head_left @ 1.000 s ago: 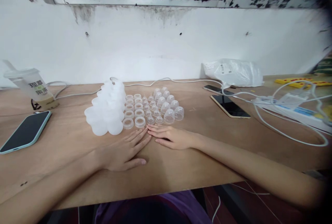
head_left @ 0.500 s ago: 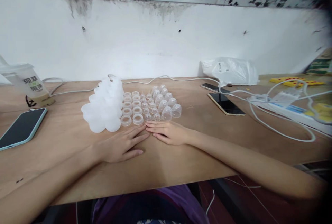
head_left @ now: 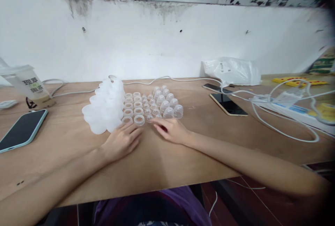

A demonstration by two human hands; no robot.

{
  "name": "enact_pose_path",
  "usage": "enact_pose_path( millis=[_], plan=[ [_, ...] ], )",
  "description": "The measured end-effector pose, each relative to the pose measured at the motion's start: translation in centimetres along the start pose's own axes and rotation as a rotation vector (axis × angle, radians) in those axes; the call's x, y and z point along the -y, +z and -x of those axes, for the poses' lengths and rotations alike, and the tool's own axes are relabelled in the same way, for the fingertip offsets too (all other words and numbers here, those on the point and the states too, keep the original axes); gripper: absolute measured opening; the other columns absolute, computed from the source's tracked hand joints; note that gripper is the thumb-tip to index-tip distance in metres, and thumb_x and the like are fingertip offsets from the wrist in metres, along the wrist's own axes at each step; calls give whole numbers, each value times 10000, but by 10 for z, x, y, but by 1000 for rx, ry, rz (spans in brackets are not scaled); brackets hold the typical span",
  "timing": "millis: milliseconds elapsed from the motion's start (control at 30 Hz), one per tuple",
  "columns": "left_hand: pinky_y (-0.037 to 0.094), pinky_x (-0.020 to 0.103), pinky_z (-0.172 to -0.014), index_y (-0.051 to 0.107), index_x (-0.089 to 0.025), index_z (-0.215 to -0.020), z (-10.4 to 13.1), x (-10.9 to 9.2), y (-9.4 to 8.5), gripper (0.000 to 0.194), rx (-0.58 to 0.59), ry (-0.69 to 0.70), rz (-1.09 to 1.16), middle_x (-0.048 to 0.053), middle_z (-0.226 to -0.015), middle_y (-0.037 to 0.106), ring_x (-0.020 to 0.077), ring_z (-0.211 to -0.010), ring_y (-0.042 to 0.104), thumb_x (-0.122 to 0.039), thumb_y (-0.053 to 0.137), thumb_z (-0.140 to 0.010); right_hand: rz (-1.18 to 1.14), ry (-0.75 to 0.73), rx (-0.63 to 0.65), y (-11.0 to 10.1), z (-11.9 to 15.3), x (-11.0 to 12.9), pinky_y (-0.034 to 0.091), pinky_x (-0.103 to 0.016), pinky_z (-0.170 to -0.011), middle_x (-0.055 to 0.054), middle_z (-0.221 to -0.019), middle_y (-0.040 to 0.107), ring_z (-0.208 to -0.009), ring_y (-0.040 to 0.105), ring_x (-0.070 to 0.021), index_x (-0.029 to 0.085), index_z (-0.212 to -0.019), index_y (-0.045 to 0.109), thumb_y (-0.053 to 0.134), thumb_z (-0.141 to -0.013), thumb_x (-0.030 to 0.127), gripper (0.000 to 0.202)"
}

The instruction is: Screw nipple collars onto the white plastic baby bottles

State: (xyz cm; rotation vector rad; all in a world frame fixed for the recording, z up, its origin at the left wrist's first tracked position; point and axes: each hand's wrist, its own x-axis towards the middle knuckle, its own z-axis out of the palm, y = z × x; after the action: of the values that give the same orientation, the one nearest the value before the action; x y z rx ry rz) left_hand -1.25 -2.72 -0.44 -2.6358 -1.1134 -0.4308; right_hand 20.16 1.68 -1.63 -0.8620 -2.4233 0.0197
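Observation:
Baby bottle parts stand in rows on the wooden table. My left hand (head_left: 123,141) rests by the front collar rings (head_left: 139,120), its fingers loosely bent and partly covering the front left ring; no part shows in its grasp. Across from it, my right hand (head_left: 171,130) has its fingertips at the front clear teats (head_left: 149,118), with a gap between thumb and fingers. Whether the fingertips touch a teat is unclear. Clear domed caps (head_left: 168,113) stand just beyond the right hand. Frosted white bottles (head_left: 98,123) are grouped left of the rings.
At the left are a phone (head_left: 22,130) and a drink cup (head_left: 32,83). Two phones, one of them gold-edged (head_left: 228,105), lie at the right near a white plastic bag (head_left: 231,71). Cables loop around a power strip (head_left: 290,109). The table's front edge is close to my body.
My hands, which lay flat with fingertips together, have drawn apart. The left fingers have bent and moved up to the rings; the right fingers have lifted toward the teats.

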Motion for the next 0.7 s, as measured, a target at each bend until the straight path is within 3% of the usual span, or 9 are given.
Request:
enact_pose_path(
  millis=[100,200,400,600,700],
  plan=[
    [417,359,-723,513,-137,-1016,-12,-5,12,258,-165,-162,-198,113,-1045,532,241,-930,485,-164,383,-794,-105,206,20,4,-9,1,414,-226,-535,1,-642,617,-526,534,-108,145,-1241,362,436,-799,254,461],
    [399,370,-712,487,-122,-1047,-27,-10,19,284,-166,-163,-257,129,-1067,516,255,-918,482,-172,403,-780,-151,293,45,8,-19,3,395,-224,-547,19,-555,572,-490,496,-100,134,-1235,384,435,-793,232,456],
    [381,357,-708,502,-130,-991,-31,-11,19,242,-82,-112,-208,89,-912,560,231,-846,499,-159,379,-785,-169,349,31,12,-27,3,383,-232,-583,26,-499,534,-456,453,-85,130,-1026,572,448,-788,223,284],
    [367,367,-801,460,-130,-1078,-25,-10,17,311,-107,-86,-136,121,-1134,463,245,-1000,441,-168,386,-779,-252,313,40,10,-25,3,358,-200,-541,30,-516,547,-459,459,-77,148,-837,551,414,-814,238,165],
    [361,389,-816,456,-110,-1088,-25,-8,18,324,-107,-126,-134,142,-1153,458,268,-1047,407,-208,392,-785,-175,263,77,6,-22,6,344,-197,-537,24,-547,557,-489,476,-82,159,-846,542,405,-820,265,175]
  ],
)
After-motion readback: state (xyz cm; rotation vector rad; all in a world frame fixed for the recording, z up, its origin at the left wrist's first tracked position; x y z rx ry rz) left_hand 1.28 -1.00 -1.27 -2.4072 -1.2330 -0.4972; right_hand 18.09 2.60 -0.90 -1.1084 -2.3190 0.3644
